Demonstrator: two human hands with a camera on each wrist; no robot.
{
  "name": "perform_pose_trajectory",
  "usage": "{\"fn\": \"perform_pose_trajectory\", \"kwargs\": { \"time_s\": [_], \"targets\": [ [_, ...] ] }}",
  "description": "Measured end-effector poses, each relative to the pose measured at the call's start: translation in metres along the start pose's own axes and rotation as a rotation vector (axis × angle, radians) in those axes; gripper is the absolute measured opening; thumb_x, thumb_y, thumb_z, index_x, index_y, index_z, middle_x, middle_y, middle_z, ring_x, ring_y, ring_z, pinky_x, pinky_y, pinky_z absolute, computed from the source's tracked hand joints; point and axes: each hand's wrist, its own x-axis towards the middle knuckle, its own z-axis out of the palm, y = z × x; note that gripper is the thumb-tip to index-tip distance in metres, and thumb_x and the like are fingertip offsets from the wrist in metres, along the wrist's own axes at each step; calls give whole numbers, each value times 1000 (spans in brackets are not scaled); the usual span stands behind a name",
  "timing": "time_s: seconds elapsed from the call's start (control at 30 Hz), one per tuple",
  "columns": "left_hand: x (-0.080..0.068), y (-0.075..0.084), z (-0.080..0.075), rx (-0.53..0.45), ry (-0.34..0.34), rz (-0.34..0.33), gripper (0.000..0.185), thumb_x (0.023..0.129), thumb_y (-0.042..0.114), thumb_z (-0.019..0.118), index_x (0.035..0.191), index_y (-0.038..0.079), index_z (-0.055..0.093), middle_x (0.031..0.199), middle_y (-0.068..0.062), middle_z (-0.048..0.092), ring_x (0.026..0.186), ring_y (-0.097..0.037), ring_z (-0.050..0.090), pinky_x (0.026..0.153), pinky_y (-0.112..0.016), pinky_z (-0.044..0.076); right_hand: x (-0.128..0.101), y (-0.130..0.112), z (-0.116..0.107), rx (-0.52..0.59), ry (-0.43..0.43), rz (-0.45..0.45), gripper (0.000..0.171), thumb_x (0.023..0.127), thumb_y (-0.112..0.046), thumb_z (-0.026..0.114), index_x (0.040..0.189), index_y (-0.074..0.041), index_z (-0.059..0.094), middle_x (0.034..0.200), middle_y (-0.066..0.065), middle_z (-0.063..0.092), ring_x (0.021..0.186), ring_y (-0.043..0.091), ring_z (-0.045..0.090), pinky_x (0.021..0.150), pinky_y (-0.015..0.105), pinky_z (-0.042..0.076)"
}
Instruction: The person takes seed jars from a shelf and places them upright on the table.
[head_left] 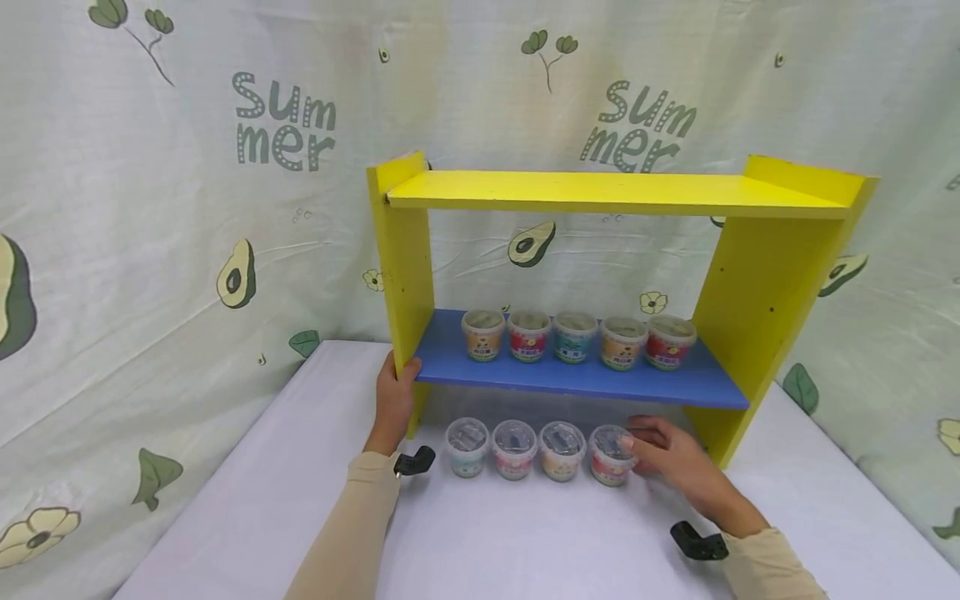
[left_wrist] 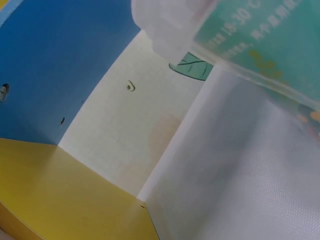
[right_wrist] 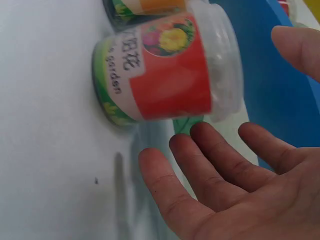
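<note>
My left hand (head_left: 393, 407) grips the lower left side panel of a yellow and blue shelf (head_left: 405, 283), thumb at the front edge. That hand is almost wholly outside the left wrist view, where a teal-labelled plastic tub (left_wrist: 265, 37) looms close. In the head view my right hand (head_left: 678, 467) is beside a red-labelled tub (head_left: 609, 468), the rightmost of a row in front of the shelf. The right wrist view shows its fingers (right_wrist: 220, 165) loosely extended and spread around the tub's side, with the thumb raised above the clear lid (right_wrist: 225, 60).
More lidded tubs, one pink-labelled (head_left: 513, 460) and one orange-labelled (head_left: 561, 462), continue the row leftward on the white table (head_left: 525, 542). Several similar tubs stand along the blue middle board (head_left: 540, 377). A printed curtain (head_left: 300, 208) hangs behind and around.
</note>
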Motion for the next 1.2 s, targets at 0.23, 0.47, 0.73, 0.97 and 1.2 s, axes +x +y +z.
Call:
{"fn": "perform_pose_trajectory", "kwargs": {
  "time_s": [0.23, 0.47, 0.73, 0.97, 1.2],
  "targets": [
    [0, -2, -2, -8, 7, 11, 45, 102, 34, 52, 136, 4, 47, 116, -14, 52, 102, -27, 47, 91, -43, 36, -2, -5, -16, -13, 31, -13, 68, 99, -36, 63, 144, 8, 39, 141, 26, 48, 124, 34, 54, 91, 41, 53],
    [1, -1, -1, -13, 26, 15, 45, 102, 32, 52, 136, 3, 48, 114, -14, 52, 101, -27, 47, 92, -45, 36, -7, -17, -33, -44, 25, -38, 64, 99, -36, 63, 140, 10, 45, 135, 25, 55, 120, 36, 58, 92, 44, 52],
    [1, 2, 1, -11, 22, 6, 46, 102, 31, 52, 139, 4, 47, 120, -13, 52, 106, -27, 47, 94, -42, 35, -18, -38, -73, -97, -15, -134, 55, 104, -31, 56, 138, 11, 43, 123, 18, 66, 105, 17, 67, 85, 34, 55],
    [0, -2, 2, 0, 35, -6, 45, 102, 30, 51, 137, 2, 48, 116, -14, 51, 103, -27, 46, 92, -42, 35, -15, -50, -88, -123, 53, -225, 53, 104, -31, 54, 136, 10, 44, 117, 3, 70, 100, 11, 68, 81, 29, 55],
    [-1, -2, 3, 10, 28, -18, 45, 102, 31, 51, 138, 5, 47, 120, -13, 52, 107, -28, 47, 96, -46, 36, -4, -59, -91, -128, 165, -262, 56, 103, -33, 56, 138, 9, 44, 117, 0, 68, 96, 4, 67, 77, 25, 55]
  ]
}}
